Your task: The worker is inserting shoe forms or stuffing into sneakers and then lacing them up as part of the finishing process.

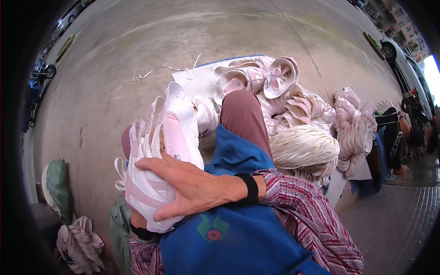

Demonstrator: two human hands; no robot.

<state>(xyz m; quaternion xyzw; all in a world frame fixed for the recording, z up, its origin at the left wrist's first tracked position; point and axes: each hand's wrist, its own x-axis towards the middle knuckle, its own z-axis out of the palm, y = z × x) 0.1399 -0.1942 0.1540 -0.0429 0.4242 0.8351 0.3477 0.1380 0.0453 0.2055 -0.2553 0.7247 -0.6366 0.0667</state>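
White-and-pink shoe uppers (pixel 149 195) are held bunched together over my lap, at left of centre. My right hand (pixel 195 185) reaches across from the right and lies closed over their side, thumb and fingers gripping the mesh. Beneath them is my left hand (pixel 137 219); only a sliver shows above a dark wristband, and its fingers are hidden. A flat pink panel (pixel 174 135) with a small label shows inside the white lining. Loose threads rise from the far end, and a white lace loop (pixel 120 176) sticks out at the left.
Beyond my knee (pixel 245 114), more shoe uppers (pixel 302 107) are piled on a white board (pixel 197 80). A cream bundle of laces (pixel 305 146) lies right of my knee. A green sack (pixel 57 188) and another upper bundle (pixel 80 245) are at left. Another person (pixel 405 133) sits far right.
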